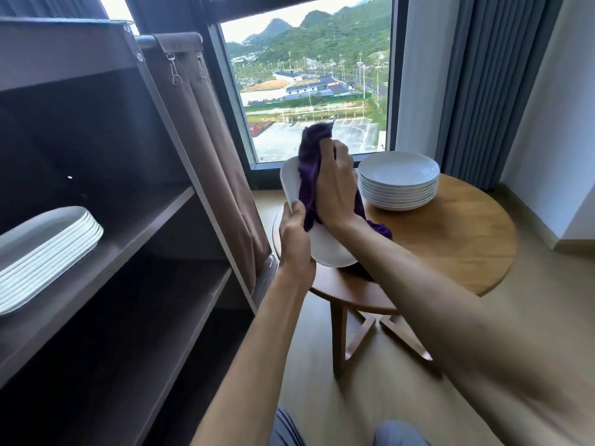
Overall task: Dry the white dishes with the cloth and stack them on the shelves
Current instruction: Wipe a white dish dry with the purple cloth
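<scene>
Bright daylight comes in from the window (309,91) at 12 o'clock. The shelves (106,239) at 9 o'clock stay dark. The right arm (483,333) looks blurry at 4 o'clock. Straight lines bend near the edges.

No text, label, brand, number or sign can be read anywhere in this view. The white dishes, the purple cloth and the dark shelves bear no print that shows, and the buildings seen through the window are too small and too blurred to give any lettering.
</scene>
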A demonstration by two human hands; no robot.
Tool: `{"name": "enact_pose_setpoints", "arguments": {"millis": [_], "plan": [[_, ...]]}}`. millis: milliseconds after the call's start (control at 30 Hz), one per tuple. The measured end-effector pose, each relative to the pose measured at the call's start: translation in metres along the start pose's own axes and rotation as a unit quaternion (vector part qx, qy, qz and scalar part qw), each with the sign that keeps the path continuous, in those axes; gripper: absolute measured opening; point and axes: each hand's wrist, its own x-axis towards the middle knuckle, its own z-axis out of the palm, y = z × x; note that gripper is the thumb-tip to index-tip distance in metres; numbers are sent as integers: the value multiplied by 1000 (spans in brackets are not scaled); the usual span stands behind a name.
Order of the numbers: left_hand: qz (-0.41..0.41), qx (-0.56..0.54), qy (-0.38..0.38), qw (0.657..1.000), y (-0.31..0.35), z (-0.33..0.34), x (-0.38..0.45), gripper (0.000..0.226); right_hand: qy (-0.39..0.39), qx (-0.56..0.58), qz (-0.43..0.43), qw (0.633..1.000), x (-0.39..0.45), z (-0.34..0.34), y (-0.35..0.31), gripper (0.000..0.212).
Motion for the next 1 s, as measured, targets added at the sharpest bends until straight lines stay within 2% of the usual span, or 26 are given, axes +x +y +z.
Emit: {"name": "enact_pose_setpoints", "arguments": {"millis": [133, 400, 567, 700, 767, 833, 900, 933, 1000], "plan": [[5, -55, 22, 998, -7, 6, -1, 40, -37, -69, -9, 997, 5, -1, 10, 35], [17, -126, 59, 990, -20, 22, -3, 40, -33, -116, 21, 992, -2, -5, 17, 32], [10, -150, 70, 986, -26, 22, 1, 39, -49, -77, 101, 991, -17, -12, 29, 29], [18, -136, 98, 986, -26, 12, 13, 43, -111, 8, 189, 976, -35, -14, 40, 27], [43, -122, 121, 984, -18, 10, 19, 43, -138, 116, 244, 953, -41, -15, 48, 17], [61, -110, 129, 984, -10, 10, 23, 45, -177, 217, 314, 907, -48, -23, 52, 26], [73, -106, 127, 983, 0, 10, 26, 46, -231, 346, 378, 827, -57, -22, 60, 31], [87, -101, 119, 984, 0, 9, 31, 46, -247, 382, 390, 801, -63, -21, 59, 31], [85, -78, 117, 986, 8, 13, 32, 46, -238, 397, 404, 789, -67, -15, 62, 32]]}}
